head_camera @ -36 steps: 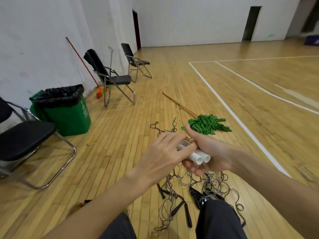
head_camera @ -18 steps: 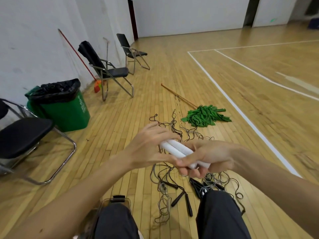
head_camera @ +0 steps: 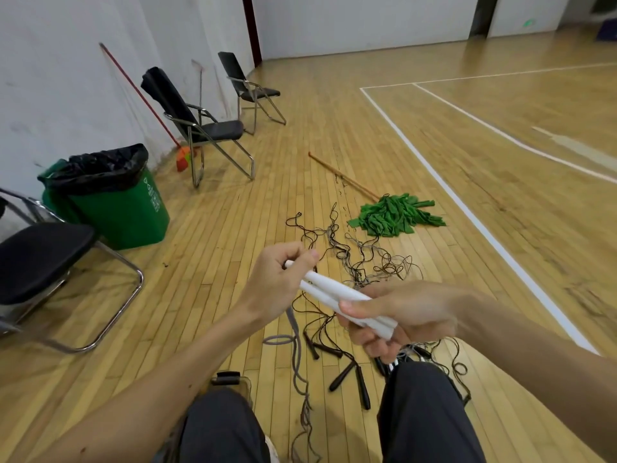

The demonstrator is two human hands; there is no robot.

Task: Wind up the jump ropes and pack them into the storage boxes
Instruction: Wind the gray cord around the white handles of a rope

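Two white jump-rope handles (head_camera: 337, 297) lie side by side between my hands, slanting from upper left to lower right. My right hand (head_camera: 397, 315) grips their near ends. My left hand (head_camera: 283, 282) pinches the far ends. A grey cord (head_camera: 296, 349) hangs from the left hand down to the floor. A tangle of thin dark ropes (head_camera: 354, 262) lies on the floor beyond, with several black handles (head_camera: 347, 375) between my knees. A clear storage box (head_camera: 233, 382) peeks out by my left knee, mostly hidden.
A green mop (head_camera: 394, 215) with a wooden stick lies past the ropes. A green bin (head_camera: 110, 195) with a black liner stands at left. Black folding chairs (head_camera: 207, 128) line the wall, one (head_camera: 43, 259) close on my left. A red-handled broom (head_camera: 182, 158) leans on the wall.
The handles have turned from pointing at me to lying slantwise. My left hand slid from covering them to their far ends, and the grey cord now hangs from it. The view tilted down.
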